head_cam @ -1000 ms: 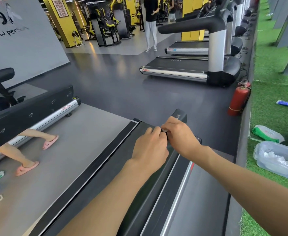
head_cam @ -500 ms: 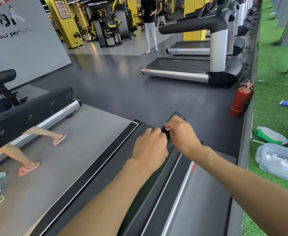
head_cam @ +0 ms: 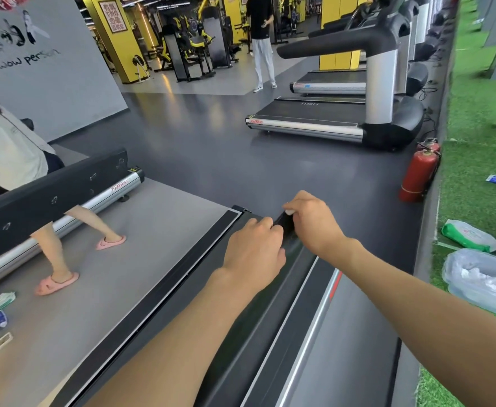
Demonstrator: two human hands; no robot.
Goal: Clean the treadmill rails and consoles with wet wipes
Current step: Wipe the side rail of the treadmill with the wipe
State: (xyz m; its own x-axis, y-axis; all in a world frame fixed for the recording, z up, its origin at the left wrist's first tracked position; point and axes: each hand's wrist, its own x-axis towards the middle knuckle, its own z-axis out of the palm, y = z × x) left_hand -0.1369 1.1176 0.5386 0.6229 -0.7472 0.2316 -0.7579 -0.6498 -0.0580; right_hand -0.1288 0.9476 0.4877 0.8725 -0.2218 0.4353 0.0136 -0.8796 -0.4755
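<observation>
Both hands work at the far end of a black treadmill rail that runs from the near edge up the middle of the scene. The left hand lies on top of the rail, knuckles up, fingers curled down over its left edge and gripping it. The right hand sits just beyond and to the right, almost touching the left, with fingers bent round the rail's end cap and pinching a wet wipe against it; only a small white corner of the wipe shows under the fingertips. To the right, on green turf, lie a green-and-white wipes pack and, nearer, a clear plastic tub of crumpled white material. A red fire extinguisher stands at the turf's edge. On the left, a second person in pink slippers stands beside another treadmill's silver rail. Far off, a third person stands near a row of treadmills
</observation>
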